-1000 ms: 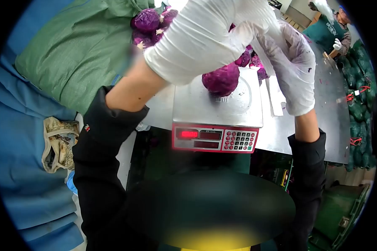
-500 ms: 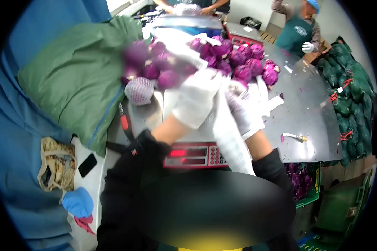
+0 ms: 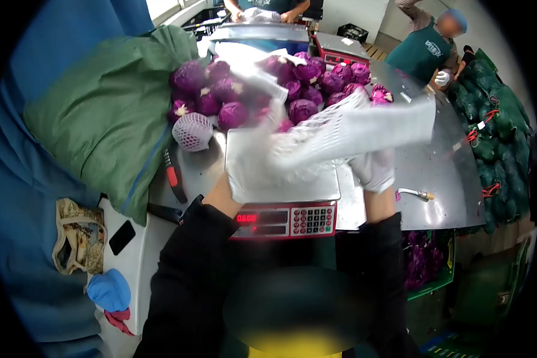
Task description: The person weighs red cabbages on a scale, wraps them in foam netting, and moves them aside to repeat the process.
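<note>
A white foam net sleeve [image 3: 394, 126] stretches over the scale, its mesh spread wide at the left and its flat end sticking out to the right. My left hand [image 3: 250, 170], in a white glove and smeared by motion, is at the sleeve's left end and grips it. Below the mesh is my gloved right hand [image 3: 376, 169], its fingers hidden behind the sleeve. Under both hands lies the metal pan [image 3: 316, 191] of a red scale [image 3: 283, 222] with a lit display. A netted red cabbage [image 3: 193, 132] rests left of the pan.
Loose red cabbages [image 3: 232, 114] are heaped behind the scale. A red-and-black handled knife [image 3: 173, 176] lies left, near a green sack [image 3: 101, 113]. A small metal tool [image 3: 416, 194] lies right. Filled green net bags [image 3: 489, 149] stand beyond the table; two people work at the back.
The foam sleeve has swung from hanging toward me to lying out sideways to the right, and its mesh has opened. My hands have moved apart, uncovering the scale pan.
</note>
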The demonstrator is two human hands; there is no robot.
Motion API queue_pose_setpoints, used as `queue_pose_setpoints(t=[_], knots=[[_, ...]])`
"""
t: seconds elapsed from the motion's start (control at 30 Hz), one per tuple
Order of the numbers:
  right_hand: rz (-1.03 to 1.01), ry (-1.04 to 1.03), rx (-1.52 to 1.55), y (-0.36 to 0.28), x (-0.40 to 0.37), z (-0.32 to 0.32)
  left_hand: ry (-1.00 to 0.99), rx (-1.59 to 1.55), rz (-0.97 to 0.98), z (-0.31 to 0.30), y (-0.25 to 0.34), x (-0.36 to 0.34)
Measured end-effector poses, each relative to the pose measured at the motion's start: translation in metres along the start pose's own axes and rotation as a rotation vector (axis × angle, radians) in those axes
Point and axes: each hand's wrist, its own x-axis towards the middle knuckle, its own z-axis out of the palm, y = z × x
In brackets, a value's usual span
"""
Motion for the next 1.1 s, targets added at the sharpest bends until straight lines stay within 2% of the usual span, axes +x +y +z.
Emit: queue_pose_setpoints(t=[0.03,0.07,0.17,0.2,0.27,0.33,0.43,0.47,0.5,0.53,0.57,0.63,0.7,0.73,0.77,0.83,0.9,0.93,1.0,1.03,1.07,1.1], knots=[[0.039,-0.015,0.048,-0.003,0.006,0.011,0.075,0.089,0.002,0.005,-0.008,-0.005],[-0.021,0.040,-0.116,0.002,0.001,0.004,0.150,0.177,-0.003,0.010,-0.017,-0.009],[0.126,0.053,-0.015,0.012,-0.004,0.006,0.174,0.563,0.056,-0.003,0.013,-0.021],[0.178,0.061,0.048,0.014,-0.002,0.010,0.084,0.412,0.122,-0.009,0.019,-0.021],[0.126,0.194,-0.101,0.020,-0.019,-0.004,-0.104,0.115,0.256,-0.019,0.026,-0.022],[0.086,0.548,-0.399,0.026,-0.023,-0.002,0.013,0.244,0.395,-0.035,0.014,-0.036],[-0.180,0.466,-1.329,0.060,-0.011,0.001,0.227,0.533,0.560,-0.041,-0.018,-0.053],[-0.210,0.514,-1.363,0.068,-0.013,-0.010,0.466,0.695,0.658,-0.051,-0.035,-0.051],[-0.239,0.563,-1.396,0.077,-0.018,-0.028,0.592,0.911,0.778,-0.079,-0.051,-0.046],[-0.213,0.644,-1.412,0.084,-0.022,-0.040,0.772,1.242,0.849,-0.105,-0.064,-0.047],[-0.144,0.713,-1.361,0.085,-0.026,-0.063,0.884,1.189,0.949,-0.114,-0.074,-0.040],[-0.171,0.626,-1.501,0.080,-0.011,-0.079,0.973,1.018,1.042,-0.113,-0.064,-0.019],[-0.157,0.670,-1.486,0.071,0.013,-0.081,0.986,0.786,0.952,-0.115,-0.048,-0.001],[-0.349,0.492,-1.649,0.067,0.026,-0.087,1.044,0.909,0.862,-0.108,-0.040,0.002],[-0.245,0.598,-1.650,0.060,0.038,-0.098,1.082,1.191,0.763,-0.104,-0.032,0.005],[-0.022,0.600,-1.304,0.052,0.057,-0.138,0.930,1.118,0.639,-0.159,-0.022,0.024],[0.293,0.828,-1.335,0.061,0.065,-0.106,0.897,1.037,0.673,-0.159,-0.016,0.033],[0.278,0.638,-1.620,0.058,0.060,-0.121,0.883,0.996,0.693,-0.160,-0.013,0.036],[0.098,0.288,-2.225,0.054,0.049,-0.147,0.805,0.599,0.677,-0.166,-0.008,0.036],[0.085,0.245,-2.472,0.055,0.040,-0.153,0.756,0.410,0.668,-0.170,-0.004,0.037],[0.138,0.398,-1.707,0.061,0.048,-0.119,0.719,0.304,0.701,-0.188,-0.007,0.040],[0.054,0.582,-0.949,0.068,0.057,-0.083,0.592,0.110,0.575,-0.173,-0.006,0.033]])
